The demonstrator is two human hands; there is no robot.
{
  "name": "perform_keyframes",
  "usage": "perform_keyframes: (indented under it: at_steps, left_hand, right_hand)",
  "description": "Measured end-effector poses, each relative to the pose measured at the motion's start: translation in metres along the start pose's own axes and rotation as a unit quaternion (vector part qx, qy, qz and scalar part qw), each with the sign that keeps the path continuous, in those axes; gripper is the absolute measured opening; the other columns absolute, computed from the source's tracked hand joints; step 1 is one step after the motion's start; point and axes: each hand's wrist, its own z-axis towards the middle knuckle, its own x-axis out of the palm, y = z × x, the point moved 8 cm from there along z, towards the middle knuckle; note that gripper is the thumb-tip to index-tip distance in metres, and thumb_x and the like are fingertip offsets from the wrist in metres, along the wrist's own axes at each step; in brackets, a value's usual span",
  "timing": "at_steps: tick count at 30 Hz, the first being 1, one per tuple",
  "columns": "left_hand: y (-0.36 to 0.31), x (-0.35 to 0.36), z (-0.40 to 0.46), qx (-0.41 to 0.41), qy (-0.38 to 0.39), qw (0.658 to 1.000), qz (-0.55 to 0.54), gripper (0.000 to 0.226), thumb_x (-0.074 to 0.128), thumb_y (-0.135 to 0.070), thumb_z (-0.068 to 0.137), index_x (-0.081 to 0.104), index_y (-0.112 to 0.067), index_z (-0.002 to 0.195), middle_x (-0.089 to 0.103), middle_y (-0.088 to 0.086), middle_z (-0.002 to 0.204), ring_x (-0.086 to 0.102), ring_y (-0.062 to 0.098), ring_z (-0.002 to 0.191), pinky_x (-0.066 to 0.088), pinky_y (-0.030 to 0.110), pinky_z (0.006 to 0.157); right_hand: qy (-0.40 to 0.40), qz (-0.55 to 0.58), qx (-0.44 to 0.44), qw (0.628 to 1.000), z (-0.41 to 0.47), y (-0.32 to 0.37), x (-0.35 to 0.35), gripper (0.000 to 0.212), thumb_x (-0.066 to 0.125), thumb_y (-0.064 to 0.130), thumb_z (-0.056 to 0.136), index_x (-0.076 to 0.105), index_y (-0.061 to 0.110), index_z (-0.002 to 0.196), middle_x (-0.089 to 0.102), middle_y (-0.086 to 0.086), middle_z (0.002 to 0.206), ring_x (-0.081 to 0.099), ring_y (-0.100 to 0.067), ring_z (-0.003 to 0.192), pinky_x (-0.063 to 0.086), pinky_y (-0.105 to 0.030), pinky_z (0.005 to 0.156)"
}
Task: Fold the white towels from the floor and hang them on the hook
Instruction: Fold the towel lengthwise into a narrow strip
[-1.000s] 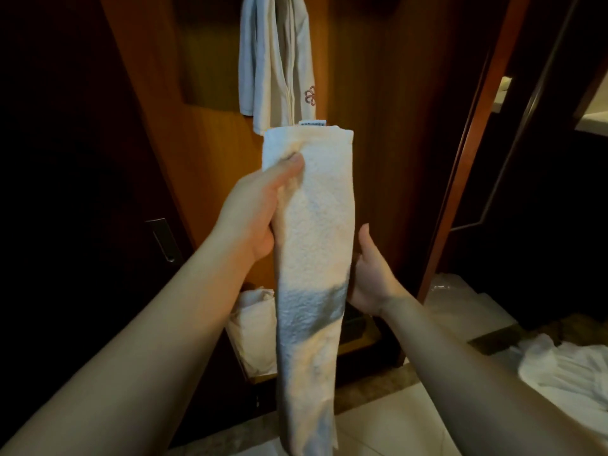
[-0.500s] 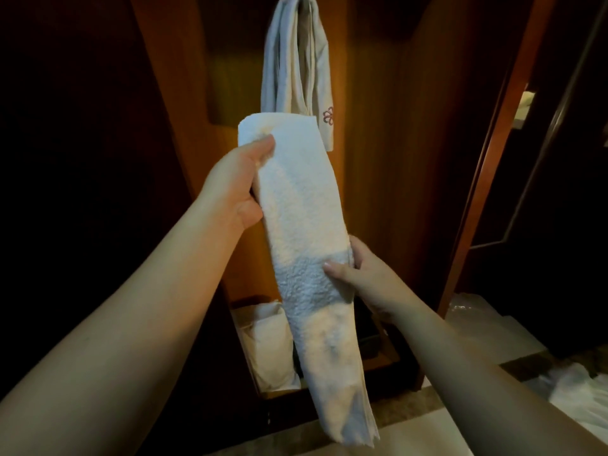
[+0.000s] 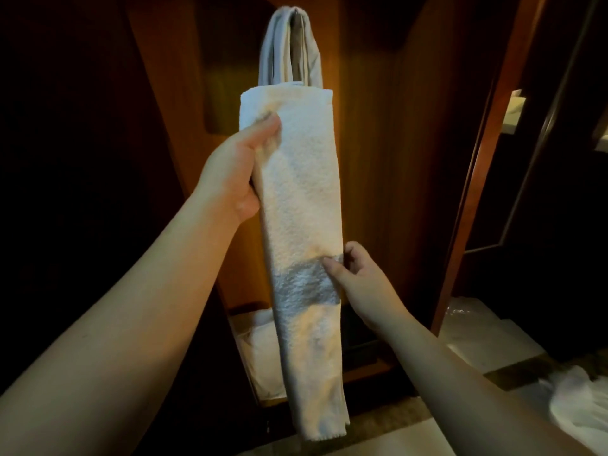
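Note:
A folded white towel (image 3: 302, 205) hangs lengthwise in front of me, its folded top just below the hook. My left hand (image 3: 235, 169) grips its upper left edge, thumb across the front. My right hand (image 3: 355, 278) pinches the right edge lower down, at the grey shadowed band. Behind and above it, other white towels (image 3: 291, 47) hang from the hook (image 3: 297, 9) on the wooden panel. A crumpled white towel (image 3: 582, 399) lies on the floor at the far right.
Wooden wardrobe panels (image 3: 388, 159) surround the hook. A low shelf holds a white bag (image 3: 260, 353) behind the towel. A door frame (image 3: 477, 159) stands to the right, with pale floor tiles (image 3: 477, 337) below it.
The towel has swung from a slant to nearly upright and centred under the hook. My right hand kept its pinch on the right edge. The view has tilted up toward the hook.

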Motion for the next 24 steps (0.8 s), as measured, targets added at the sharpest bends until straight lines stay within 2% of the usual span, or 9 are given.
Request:
perform_keyframes:
  at_steps: [3, 5, 8, 10, 12, 15, 19, 22, 24]
  left_hand:
    - [-0.006, -0.001, 0.0, 0.013, -0.013, 1.0, 0.022, 0.028, 0.071, -0.028, 0.091, 0.065, -0.016, 0.116, 0.078, 0.003, 0.101, 0.075, 0.024, 0.096, 0.061, 0.045, 0.08]
    - [-0.01, 0.0, 0.001, 0.018, -0.01, 0.999, 0.028, 0.028, 0.071, -0.028, 0.091, 0.066, -0.016, 0.116, 0.078, 0.003, 0.103, 0.075, 0.024, 0.097, 0.06, 0.045, 0.083]
    - [-0.014, 0.005, 0.003, 0.016, 0.014, 1.0, 0.003, 0.032, 0.068, -0.026, 0.093, 0.064, -0.014, 0.121, 0.075, 0.009, 0.112, 0.073, 0.028, 0.102, 0.061, 0.048, 0.082]
    - [-0.014, 0.006, 0.007, -0.002, 0.034, 0.999, -0.013, 0.034, 0.066, -0.026, 0.094, 0.062, -0.012, 0.125, 0.074, 0.012, 0.116, 0.072, 0.03, 0.105, 0.06, 0.05, 0.083]
    - [-0.011, 0.007, 0.012, -0.029, 0.049, 0.998, -0.026, 0.035, 0.065, -0.026, 0.094, 0.062, -0.01, 0.125, 0.074, 0.012, 0.114, 0.072, 0.03, 0.105, 0.06, 0.05, 0.082]
    - [-0.005, 0.007, 0.021, -0.066, 0.045, 0.995, -0.051, 0.031, 0.066, -0.023, 0.094, 0.063, -0.008, 0.121, 0.077, 0.013, 0.105, 0.074, 0.03, 0.098, 0.061, 0.047, 0.073]
    - [0.002, 0.006, 0.033, -0.082, 0.055, 0.993, -0.063, 0.037, 0.068, -0.021, 0.09, 0.058, -0.008, 0.123, 0.076, 0.015, 0.105, 0.074, 0.032, 0.099, 0.06, 0.046, 0.073]
    - [0.008, 0.008, 0.041, -0.086, 0.059, 0.994, -0.031, 0.04, 0.07, -0.024, 0.09, 0.056, -0.012, 0.126, 0.077, 0.013, 0.102, 0.074, 0.031, 0.098, 0.06, 0.046, 0.073]
    - [0.011, 0.006, 0.048, -0.084, 0.047, 0.995, -0.011, 0.041, 0.072, -0.025, 0.089, 0.056, -0.014, 0.124, 0.078, 0.011, 0.099, 0.075, 0.03, 0.096, 0.06, 0.046, 0.072]
  right_hand:
    - [-0.03, -0.05, 0.002, 0.998, -0.002, 0.0, 0.001, 0.017, 0.053, 0.069, 0.085, 0.051, 0.053, 0.09, 0.069, 0.013, 0.09, 0.068, -0.004, 0.082, 0.056, -0.037, 0.074]
    - [-0.047, -0.069, 0.007, 0.997, -0.002, -0.001, -0.001, 0.025, 0.048, 0.075, 0.083, 0.044, 0.055, 0.097, 0.066, 0.013, 0.098, 0.066, 0.002, 0.085, 0.056, -0.037, 0.076]
    - [0.001, -0.022, 0.044, 0.999, 0.005, -0.01, 0.001, 0.077, 0.063, 0.081, 0.072, 0.034, 0.044, 0.133, 0.064, 0.018, 0.116, 0.066, 0.004, 0.103, 0.056, -0.031, 0.09]
    - [0.067, 0.086, 0.098, 0.989, 0.009, -0.021, 0.005, 0.094, 0.084, 0.069, 0.06, 0.047, 0.03, 0.137, 0.071, 0.006, 0.122, 0.068, -0.014, 0.112, 0.055, -0.038, 0.095]
    - [0.144, 0.127, 0.133, 0.972, 0.012, -0.024, 0.01, 0.076, 0.094, 0.058, 0.053, 0.071, 0.028, 0.119, 0.072, 0.0, 0.123, 0.067, -0.023, 0.117, 0.054, -0.038, 0.097]
    - [0.222, 0.139, 0.146, 0.954, 0.016, -0.02, 0.015, 0.06, 0.096, 0.05, 0.055, 0.078, 0.033, 0.11, 0.072, -0.001, 0.124, 0.065, -0.023, 0.12, 0.053, -0.034, 0.098]
    - [0.259, 0.173, 0.216, 0.925, 0.017, -0.023, 0.021, 0.08, 0.103, 0.038, 0.041, 0.075, 0.014, 0.112, 0.072, -0.011, 0.121, 0.067, -0.029, 0.116, 0.051, -0.044, 0.101]
    - [0.3, 0.158, 0.262, 0.904, 0.004, -0.028, 0.029, 0.064, 0.105, 0.034, 0.032, 0.083, 0.014, 0.089, 0.078, -0.007, 0.1, 0.075, -0.02, 0.094, 0.059, -0.032, 0.08]
    - [0.303, 0.166, 0.275, 0.897, -0.002, -0.031, 0.029, 0.072, 0.104, 0.032, 0.03, 0.081, 0.012, 0.095, 0.078, -0.006, 0.098, 0.075, -0.019, 0.091, 0.06, -0.032, 0.078]
